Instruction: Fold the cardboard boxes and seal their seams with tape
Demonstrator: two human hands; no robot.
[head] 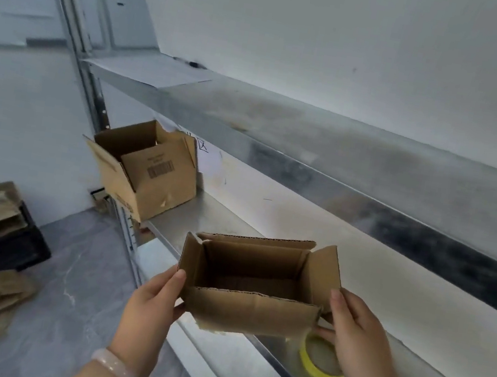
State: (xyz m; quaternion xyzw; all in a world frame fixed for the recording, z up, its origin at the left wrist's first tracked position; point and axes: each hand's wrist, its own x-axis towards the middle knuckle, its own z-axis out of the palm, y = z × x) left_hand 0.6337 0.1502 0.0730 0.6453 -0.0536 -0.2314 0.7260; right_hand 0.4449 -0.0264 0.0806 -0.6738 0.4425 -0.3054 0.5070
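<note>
My left grip (156, 298) and right grip (348, 330) each pinch an end of the small cardboard box (252, 312), held open-topped over the front edge of the shelf (235, 219). Likely light and easily crushed; stiff corners suit holding better than flaps.

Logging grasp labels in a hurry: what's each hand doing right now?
Left hand: holds the small cardboard box at its left end, thumb on the flap.
Right hand: holds the same box at its right end.

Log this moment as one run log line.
left hand, right hand: holding small box, flaps open | tape roll: on shelf
</note>
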